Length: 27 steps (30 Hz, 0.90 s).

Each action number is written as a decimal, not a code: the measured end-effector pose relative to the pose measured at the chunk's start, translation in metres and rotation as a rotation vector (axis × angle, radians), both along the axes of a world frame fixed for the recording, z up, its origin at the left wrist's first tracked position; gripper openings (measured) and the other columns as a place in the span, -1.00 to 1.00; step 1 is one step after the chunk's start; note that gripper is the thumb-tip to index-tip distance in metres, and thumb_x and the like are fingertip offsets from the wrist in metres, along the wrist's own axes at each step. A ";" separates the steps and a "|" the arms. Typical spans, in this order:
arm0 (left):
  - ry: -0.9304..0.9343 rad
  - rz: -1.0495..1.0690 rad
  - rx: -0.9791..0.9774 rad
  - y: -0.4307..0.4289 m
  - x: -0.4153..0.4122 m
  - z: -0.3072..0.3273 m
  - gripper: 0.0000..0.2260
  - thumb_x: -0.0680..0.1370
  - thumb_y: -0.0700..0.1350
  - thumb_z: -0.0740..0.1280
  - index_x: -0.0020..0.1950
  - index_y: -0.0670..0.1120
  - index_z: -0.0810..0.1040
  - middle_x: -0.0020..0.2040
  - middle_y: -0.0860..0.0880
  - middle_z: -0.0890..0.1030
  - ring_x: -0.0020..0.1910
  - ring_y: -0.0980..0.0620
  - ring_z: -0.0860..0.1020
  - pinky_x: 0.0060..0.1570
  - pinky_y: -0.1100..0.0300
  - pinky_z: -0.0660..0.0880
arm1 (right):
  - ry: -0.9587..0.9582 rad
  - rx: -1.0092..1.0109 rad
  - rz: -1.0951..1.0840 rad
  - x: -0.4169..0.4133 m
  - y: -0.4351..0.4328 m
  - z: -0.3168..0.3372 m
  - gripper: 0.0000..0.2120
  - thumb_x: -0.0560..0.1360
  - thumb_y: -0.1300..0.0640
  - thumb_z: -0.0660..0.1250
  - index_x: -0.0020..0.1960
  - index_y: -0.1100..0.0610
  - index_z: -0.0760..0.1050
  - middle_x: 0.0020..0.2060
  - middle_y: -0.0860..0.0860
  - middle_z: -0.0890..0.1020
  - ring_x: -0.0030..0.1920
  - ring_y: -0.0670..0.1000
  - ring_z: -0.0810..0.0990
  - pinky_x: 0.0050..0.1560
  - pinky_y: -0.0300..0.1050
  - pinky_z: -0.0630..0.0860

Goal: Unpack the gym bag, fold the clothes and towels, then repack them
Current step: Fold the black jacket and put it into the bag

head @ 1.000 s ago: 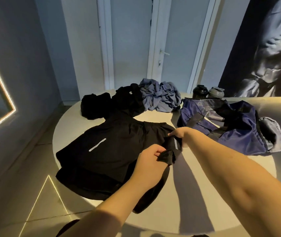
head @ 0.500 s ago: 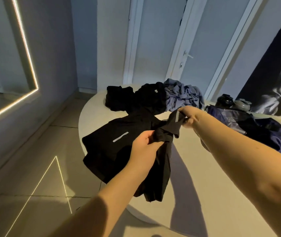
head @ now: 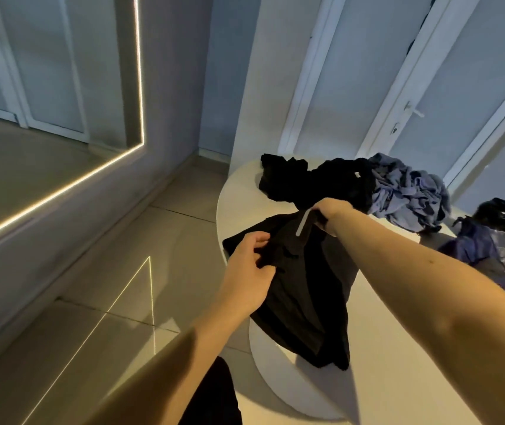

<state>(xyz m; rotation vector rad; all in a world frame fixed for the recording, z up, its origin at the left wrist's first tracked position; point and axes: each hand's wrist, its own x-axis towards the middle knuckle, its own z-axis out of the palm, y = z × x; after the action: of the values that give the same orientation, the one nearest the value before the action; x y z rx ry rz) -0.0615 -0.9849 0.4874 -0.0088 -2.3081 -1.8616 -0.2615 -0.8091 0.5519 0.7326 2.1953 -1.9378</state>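
While outstretched right hand [head: 332,209] pinches black garment [head: 308,289] | left hand [head: 245,273] grips it

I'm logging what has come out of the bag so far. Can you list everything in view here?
black garment: one, black with a pale reflective stripe, held at the table's left edge
black clothes pile: one heap, black, far side of the table
crumpled cloth: one, grey-blue, right of the black pile and touching it
gym bag: one, navy, right side of the table, partly out of frame
dark container: at least one, dark, behind the bag, unclear
table: one, white, round
mirror: one, edged by a light strip, left wall
door: white, behind the table
left hand: grips the garment's near part
right hand: pinches the garment by the stripe
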 end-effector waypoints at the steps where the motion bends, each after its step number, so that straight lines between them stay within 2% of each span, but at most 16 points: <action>1: 0.002 -0.006 -0.031 -0.005 0.000 -0.003 -0.49 0.58 -0.24 0.37 0.45 0.15 0.37 0.35 0.21 0.44 0.20 0.19 0.52 0.18 0.27 0.54 | 0.001 0.007 -0.002 -0.002 -0.007 -0.003 -0.71 0.48 0.37 0.42 0.16 0.28 0.47 -0.11 0.18 0.64 -0.17 0.09 0.67 -0.46 -0.14 0.57; 3: 0.008 -0.015 -0.097 -0.012 0.000 -0.009 -0.47 0.59 -0.23 0.35 0.47 0.19 0.35 0.40 0.21 0.39 0.27 0.13 0.51 0.26 0.11 0.56 | 0.002 0.013 -0.009 -0.005 -0.016 -0.009 -0.64 0.45 0.37 0.45 0.21 0.26 0.48 -0.06 0.19 0.66 -0.13 0.11 0.70 -0.36 -0.11 0.62; 5: 0.029 -0.002 -0.152 -0.017 -0.001 -0.014 -0.47 0.60 -0.21 0.34 0.49 0.20 0.33 0.41 0.20 0.36 0.29 0.13 0.49 0.28 0.12 0.55 | 0.002 -0.003 -0.018 -0.009 -0.022 -0.013 -0.64 0.46 0.36 0.46 0.21 0.24 0.48 -0.03 0.18 0.67 -0.10 0.11 0.70 -0.27 -0.08 0.65; 8: 0.042 0.053 -0.167 -0.022 -0.004 -0.017 -0.52 0.63 -0.18 0.30 0.50 0.16 0.32 0.39 0.16 0.38 0.24 0.18 0.50 0.17 0.36 0.51 | 0.016 -0.048 -0.020 -0.007 -0.030 -0.013 -0.62 0.47 0.34 0.49 0.22 0.22 0.47 -0.01 0.16 0.65 -0.05 0.11 0.68 -0.19 -0.06 0.68; 10: 0.040 0.112 -0.193 -0.024 -0.006 -0.020 -0.59 0.67 -0.14 0.26 0.50 0.12 0.34 0.36 0.16 0.42 0.18 0.21 0.51 0.06 0.49 0.43 | 0.057 -0.090 0.020 -0.002 -0.033 -0.015 -0.52 0.46 0.36 0.48 0.33 0.19 0.46 0.10 0.17 0.62 0.03 0.13 0.67 -0.21 -0.06 0.69; 11: 0.039 0.147 -0.193 -0.025 -0.008 -0.021 -0.62 0.68 -0.12 0.24 0.49 0.10 0.36 0.36 0.15 0.43 0.18 0.21 0.51 0.08 0.47 0.42 | 0.083 -0.136 0.070 0.001 -0.034 -0.017 -0.44 0.48 0.38 0.45 0.43 0.16 0.41 0.21 0.18 0.58 0.10 0.15 0.65 -0.18 -0.04 0.70; 13: 0.022 0.213 -0.174 -0.029 -0.012 -0.025 -0.67 0.70 -0.10 0.20 0.47 0.07 0.39 0.36 0.13 0.45 0.22 0.22 0.48 0.15 0.43 0.38 | 0.116 -0.268 0.184 0.010 -0.035 -0.020 -0.27 0.53 0.45 0.34 0.59 0.06 0.20 0.45 0.19 0.37 0.22 0.22 0.58 -0.01 0.02 0.69; 15: -0.018 0.275 -0.130 -0.032 -0.017 -0.026 -0.70 0.70 -0.12 0.19 0.44 0.05 0.40 0.34 0.09 0.46 0.24 0.20 0.47 0.11 0.44 0.37 | 0.128 -0.297 0.291 0.021 -0.034 -0.022 -0.21 0.55 0.50 0.25 0.64 0.01 0.08 0.57 0.14 0.17 0.28 0.22 0.52 0.09 0.01 0.65; 17: -0.024 0.330 -0.134 -0.033 -0.019 -0.026 -0.69 0.70 -0.11 0.21 0.44 0.03 0.39 0.37 0.05 0.43 0.31 0.13 0.44 0.17 0.42 0.34 | 0.157 -0.199 0.402 0.027 -0.032 -0.027 -0.20 0.55 0.53 0.21 0.64 0.02 0.05 0.60 0.08 0.11 0.42 0.20 0.41 0.13 -0.02 0.59; 18: 0.014 0.350 -0.214 -0.032 -0.019 -0.024 -0.68 0.69 -0.09 0.23 0.45 0.02 0.39 0.42 0.05 0.39 0.39 0.11 0.36 0.27 0.38 0.26 | 0.190 -0.105 0.457 0.030 -0.030 -0.030 -0.21 0.55 0.54 0.20 0.64 0.04 0.05 0.61 0.06 0.13 0.49 0.19 0.34 0.15 -0.07 0.58; 20: 0.202 0.311 -0.440 -0.028 -0.018 -0.019 -0.66 0.66 -0.02 0.26 0.44 0.02 0.41 0.49 0.10 0.32 0.49 0.12 0.21 0.41 0.26 0.09 | 0.304 0.245 0.553 0.034 -0.023 -0.038 -0.27 0.56 0.50 0.20 0.63 0.08 0.10 0.57 0.06 0.25 0.54 0.14 0.29 0.13 -0.25 0.55; 21: 0.313 0.219 -0.550 -0.026 -0.019 -0.016 -0.65 0.66 0.01 0.27 0.44 0.03 0.44 0.50 0.12 0.32 0.51 0.14 0.17 0.46 0.22 0.05 | 0.368 0.449 0.597 0.036 -0.018 -0.043 -0.29 0.57 0.46 0.22 0.62 0.08 0.14 0.55 0.08 0.30 0.54 0.11 0.29 0.19 -0.29 0.50; 23: 0.425 -0.068 -0.772 -0.021 -0.024 -0.011 -0.63 0.66 0.06 0.25 0.46 0.05 0.45 0.50 0.13 0.37 0.55 0.15 0.18 0.56 0.14 0.06 | 0.467 0.737 0.676 0.044 -0.009 -0.049 -0.34 0.57 0.38 0.25 0.61 0.08 0.19 0.53 0.07 0.34 0.55 0.07 0.27 0.44 -0.20 0.30; 25: 0.362 -0.274 -0.992 -0.019 -0.035 -0.012 -0.57 0.67 0.14 0.21 0.51 0.05 0.41 0.54 0.07 0.37 0.59 0.11 0.16 0.61 0.08 -0.02 | 0.497 0.873 0.683 0.055 0.000 -0.053 -0.41 0.60 0.28 0.27 0.59 0.08 0.23 0.54 0.05 0.33 0.56 0.05 0.24 0.51 -0.14 0.13; 27: 0.246 -0.324 -1.172 -0.023 -0.047 -0.013 -0.43 0.64 0.28 0.15 0.59 0.05 0.29 0.62 0.01 0.22 0.63 0.02 0.02 0.61 0.00 -0.13 | 0.482 1.032 0.706 0.070 0.007 -0.055 -0.45 0.64 0.03 0.26 0.59 0.01 0.23 0.58 0.04 0.25 0.59 0.08 0.17 0.57 0.02 0.07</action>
<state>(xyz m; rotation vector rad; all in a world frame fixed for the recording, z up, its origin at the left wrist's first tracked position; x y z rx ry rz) -0.1082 -1.0079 0.4742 -0.7258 -2.9095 -0.2902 -0.1916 -0.8018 0.4967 -0.5127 3.0819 -0.6015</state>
